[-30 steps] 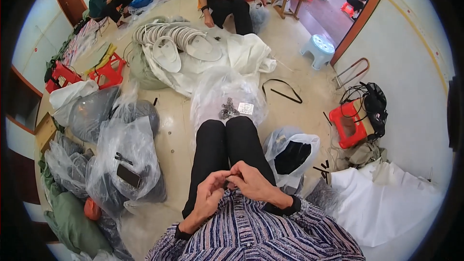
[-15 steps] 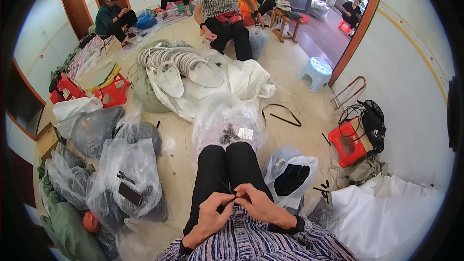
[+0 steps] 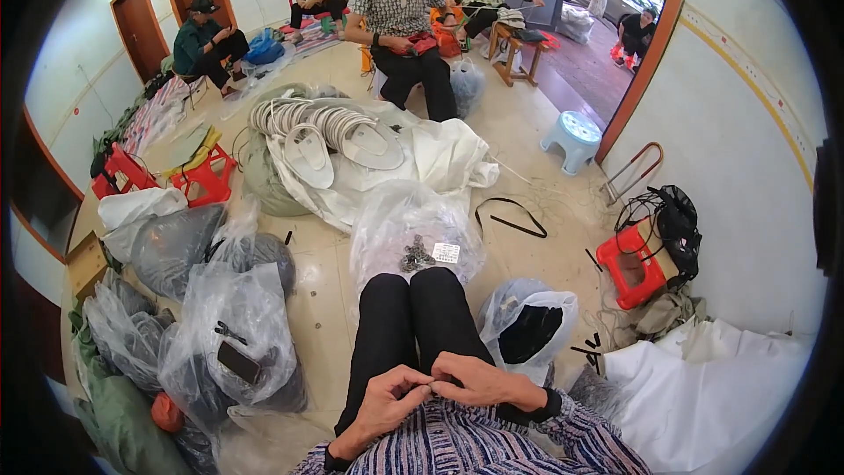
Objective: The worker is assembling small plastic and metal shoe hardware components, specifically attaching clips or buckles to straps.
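The legs (image 3: 381, 339) stretch toward the far side, a clear bag (image 3: 373, 251) just beyond. Near, the left hand (image 3: 392, 396) and right hand (image 3: 483, 380) meet — both grips pinching a tiny piece (image 3: 430, 389) between them, mostly hidden — its long axis and direction I cannot tell.

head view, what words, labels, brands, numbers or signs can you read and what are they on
No text is readable.
White label on or in the clear plastic bag: print too small to read.
Yellow border strip on the right wall: marks too small to read.
Light-blue stool: seat marks too blurred to tell.
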A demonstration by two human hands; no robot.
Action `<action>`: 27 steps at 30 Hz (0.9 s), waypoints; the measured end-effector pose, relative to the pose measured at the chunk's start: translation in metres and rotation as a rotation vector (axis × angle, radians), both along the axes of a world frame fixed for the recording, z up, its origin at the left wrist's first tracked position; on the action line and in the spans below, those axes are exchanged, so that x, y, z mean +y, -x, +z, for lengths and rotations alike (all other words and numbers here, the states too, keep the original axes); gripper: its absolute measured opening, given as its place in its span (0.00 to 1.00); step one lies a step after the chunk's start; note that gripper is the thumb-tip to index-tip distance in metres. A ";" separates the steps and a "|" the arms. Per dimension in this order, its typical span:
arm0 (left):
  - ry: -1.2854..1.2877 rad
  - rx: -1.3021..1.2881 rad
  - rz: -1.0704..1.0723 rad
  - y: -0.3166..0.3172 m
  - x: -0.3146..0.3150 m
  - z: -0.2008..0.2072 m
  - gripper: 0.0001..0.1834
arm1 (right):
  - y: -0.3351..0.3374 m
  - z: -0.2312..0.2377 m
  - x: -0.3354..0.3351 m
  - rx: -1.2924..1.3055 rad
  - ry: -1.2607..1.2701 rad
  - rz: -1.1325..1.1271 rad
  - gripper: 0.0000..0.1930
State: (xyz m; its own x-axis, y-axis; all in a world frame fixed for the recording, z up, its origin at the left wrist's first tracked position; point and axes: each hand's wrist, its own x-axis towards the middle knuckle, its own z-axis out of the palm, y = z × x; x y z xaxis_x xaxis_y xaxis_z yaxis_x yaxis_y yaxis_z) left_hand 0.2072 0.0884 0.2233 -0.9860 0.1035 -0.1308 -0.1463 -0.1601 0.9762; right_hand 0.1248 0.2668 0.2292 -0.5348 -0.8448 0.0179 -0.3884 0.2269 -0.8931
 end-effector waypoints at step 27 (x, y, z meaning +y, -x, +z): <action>-0.010 -0.194 -0.124 0.003 -0.014 -0.001 0.11 | -0.014 0.003 0.008 -0.344 -0.073 -0.016 0.09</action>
State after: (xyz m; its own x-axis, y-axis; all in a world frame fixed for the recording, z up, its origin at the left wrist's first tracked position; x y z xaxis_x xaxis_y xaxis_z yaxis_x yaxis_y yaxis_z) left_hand 0.2041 0.0740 0.2222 -0.9221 0.2244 -0.3152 -0.3504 -0.1389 0.9262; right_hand 0.1384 0.2752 0.2320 -0.5123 -0.8285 -0.2260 -0.0634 0.2989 -0.9522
